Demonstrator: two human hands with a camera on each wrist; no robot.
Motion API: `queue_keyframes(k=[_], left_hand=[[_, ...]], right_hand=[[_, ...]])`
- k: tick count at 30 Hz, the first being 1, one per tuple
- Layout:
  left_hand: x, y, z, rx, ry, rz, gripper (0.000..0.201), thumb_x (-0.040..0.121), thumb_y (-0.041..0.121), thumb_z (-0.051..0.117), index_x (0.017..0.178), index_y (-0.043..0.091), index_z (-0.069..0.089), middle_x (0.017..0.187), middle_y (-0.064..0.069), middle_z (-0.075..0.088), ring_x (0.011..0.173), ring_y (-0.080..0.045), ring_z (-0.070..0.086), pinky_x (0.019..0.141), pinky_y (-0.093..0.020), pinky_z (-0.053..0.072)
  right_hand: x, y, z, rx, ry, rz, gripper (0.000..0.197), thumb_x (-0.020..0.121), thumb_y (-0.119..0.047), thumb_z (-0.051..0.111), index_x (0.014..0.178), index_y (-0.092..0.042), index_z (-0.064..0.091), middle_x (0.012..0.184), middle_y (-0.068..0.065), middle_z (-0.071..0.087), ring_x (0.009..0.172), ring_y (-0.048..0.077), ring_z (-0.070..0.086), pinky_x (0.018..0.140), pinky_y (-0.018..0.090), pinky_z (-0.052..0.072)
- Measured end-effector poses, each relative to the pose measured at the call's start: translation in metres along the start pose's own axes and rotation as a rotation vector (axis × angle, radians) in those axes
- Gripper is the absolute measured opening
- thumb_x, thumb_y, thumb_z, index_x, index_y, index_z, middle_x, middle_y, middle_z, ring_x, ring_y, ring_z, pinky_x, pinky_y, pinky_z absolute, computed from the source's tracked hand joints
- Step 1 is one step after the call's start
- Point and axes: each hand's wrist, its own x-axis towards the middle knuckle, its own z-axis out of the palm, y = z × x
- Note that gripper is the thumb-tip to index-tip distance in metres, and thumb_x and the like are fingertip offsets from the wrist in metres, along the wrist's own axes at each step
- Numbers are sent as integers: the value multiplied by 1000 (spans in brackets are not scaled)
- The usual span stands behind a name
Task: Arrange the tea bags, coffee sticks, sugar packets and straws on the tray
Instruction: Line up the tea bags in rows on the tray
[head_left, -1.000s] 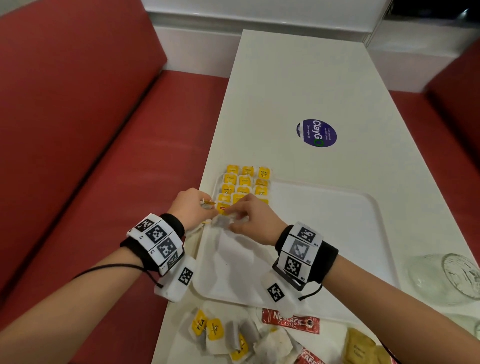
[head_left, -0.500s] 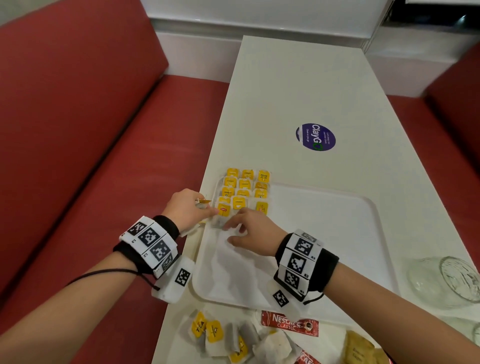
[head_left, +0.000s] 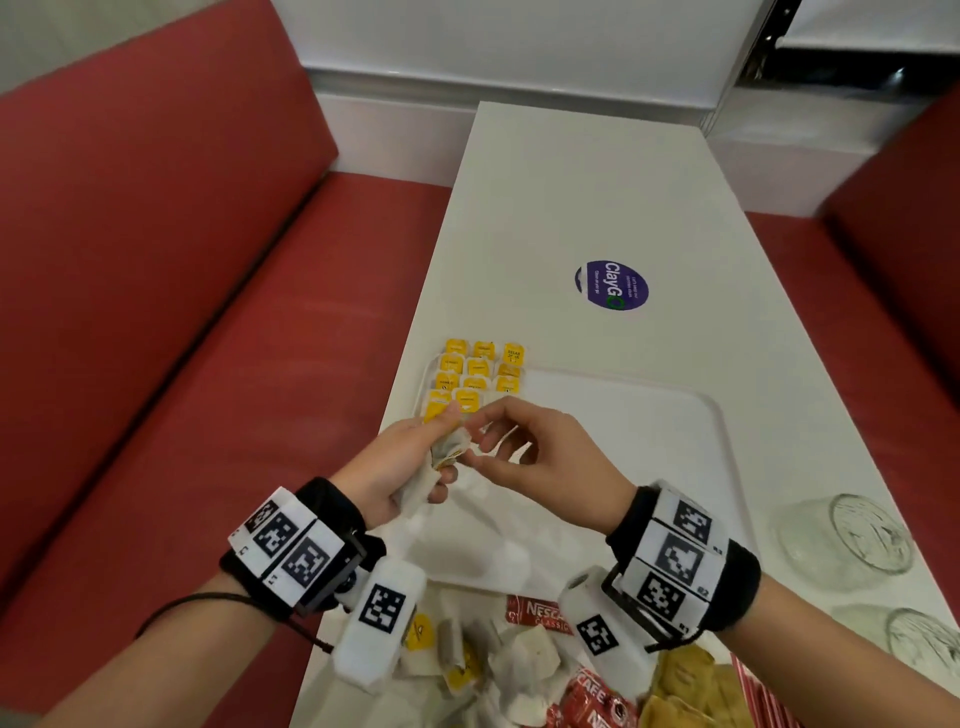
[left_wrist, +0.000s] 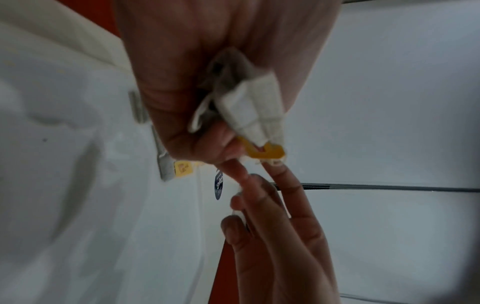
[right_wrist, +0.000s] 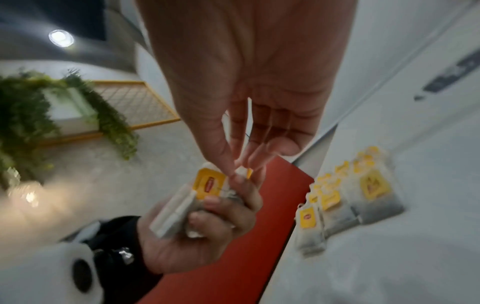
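Note:
A white tray (head_left: 649, 467) lies on the table, with yellow-tagged tea bags (head_left: 478, 369) set in neat rows at its far left corner; the right wrist view also shows these rows (right_wrist: 358, 195). My left hand (head_left: 441, 460) grips a bunch of tea bags (head_left: 449, 449) just above the tray's left edge. The bunch (left_wrist: 249, 109) fills the left wrist view, a yellow tag (left_wrist: 270, 153) sticking out. My right hand (head_left: 475, 441) meets it from the right. Its thumb and forefinger pinch the top of one tea bag (right_wrist: 241, 171) in the bunch.
Loose tea bags (head_left: 519, 665), red coffee sticks (head_left: 535, 613) and brown sugar packets (head_left: 685, 686) are heaped at the table's near edge. Glass cups (head_left: 857, 540) stand right of the tray. A purple sticker (head_left: 612, 285) marks the far table. Red benches (head_left: 208, 364) flank it.
My right hand has lifted off the tray, where it was touching the last laid tea bag, and come to the left hand's bunch. The left hand has shifted right and turned upward.

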Motion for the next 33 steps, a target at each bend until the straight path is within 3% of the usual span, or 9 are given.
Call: queue_keyframes(k=[7,11,15,18,20,25,28,30,33], left_hand=[[-24,-6,14,-5,-156,-54,50,91,54,40,98,10,63,67,0,51,47,-9,36,37,-17,30],[-32,-9,23,39,-152,-18,53,92,54,37,85,8,62,63,-1,53,49,-10,43,38,-18,33],[-37,-13,26,46,-155,-22,49,93,54,35,93,12,62,71,-2,65,58,-11,58,38,-17,32],[-38,-18,25,58,-92,35,45,94,50,37,105,17,65,82,1,71,66,-11,65,40,-18,32],[-39,-20,25,103,5,131,39,95,45,41,103,16,66,82,6,73,65,-8,65,42,-20,34],[-40,-26,22,134,151,338,39,85,45,52,91,12,72,80,4,72,51,-6,48,47,-23,39],[-39,-29,19,170,178,380,29,82,37,63,80,9,72,66,-4,61,49,-8,42,52,-24,37],[-36,-30,16,220,197,399,14,84,20,68,78,8,72,53,5,54,49,-7,41,52,-21,37],[-31,-32,12,273,215,424,7,84,12,68,80,8,71,45,13,52,47,-4,40,49,-14,37]], right_hand=[[-22,-17,-13,-188,-95,-162,17,82,-21,70,99,-21,71,84,-1,57,75,1,51,63,6,37],[-27,-16,-12,-194,-132,-164,14,80,-20,72,94,-18,74,83,5,59,73,9,54,64,10,40],[-28,-14,-17,-143,-76,-104,3,81,-25,72,79,-24,70,79,-9,54,67,6,53,62,10,38],[-27,-12,-21,9,-45,-24,8,83,-19,69,78,-24,64,78,-11,61,69,1,57,63,10,40],[-26,-11,-21,100,-40,16,7,85,-15,66,80,-18,63,72,-8,63,66,2,57,62,13,43],[-23,-1,-17,241,17,130,11,86,-10,64,93,-1,63,72,5,64,58,4,57,54,18,47],[-21,5,-13,281,30,177,14,86,-9,64,96,0,62,66,4,63,53,4,57,51,17,46],[-20,8,-9,289,27,200,16,86,-10,65,97,0,62,60,1,62,51,3,56,50,17,45],[-20,12,-4,329,47,234,14,85,-11,67,95,-6,59,57,-3,63,53,4,59,52,17,47]])
